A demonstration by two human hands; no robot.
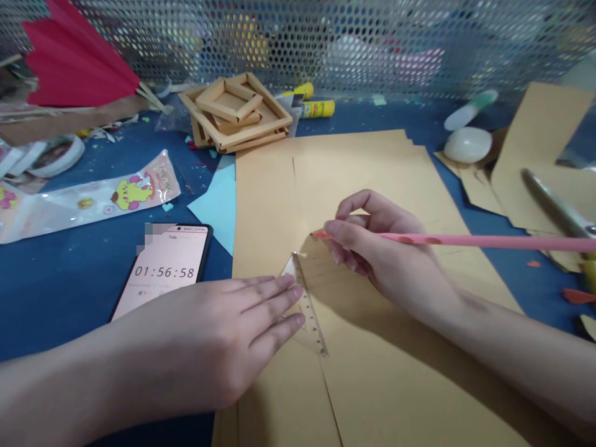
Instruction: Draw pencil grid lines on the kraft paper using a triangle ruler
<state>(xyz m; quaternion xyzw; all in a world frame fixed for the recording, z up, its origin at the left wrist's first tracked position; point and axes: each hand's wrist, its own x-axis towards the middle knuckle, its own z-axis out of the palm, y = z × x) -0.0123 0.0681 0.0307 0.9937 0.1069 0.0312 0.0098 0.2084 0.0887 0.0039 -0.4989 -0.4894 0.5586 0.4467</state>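
My left hand [218,338] lies flat with fingers stretched out, pressing a clear plastic set square [308,307] onto a sheet of tan card [372,186]. My right hand [377,248] is closed around a long pink pencil [465,240], its tip touching the card just above the set square's upper corner. The pencil's shaft runs off to the right edge of the view. Faint pencil lines show on the card beside the set square.
A phone [162,267] showing 01:56:58 lies left of the card on the blue table [69,273]. Stacked card frames [237,112], glue sticks [316,108], a red paper fan [69,62], tape rolls [56,155], a sticker pack [130,192], card offcuts [535,161] and a white egg-shaped object [468,144] lie around.
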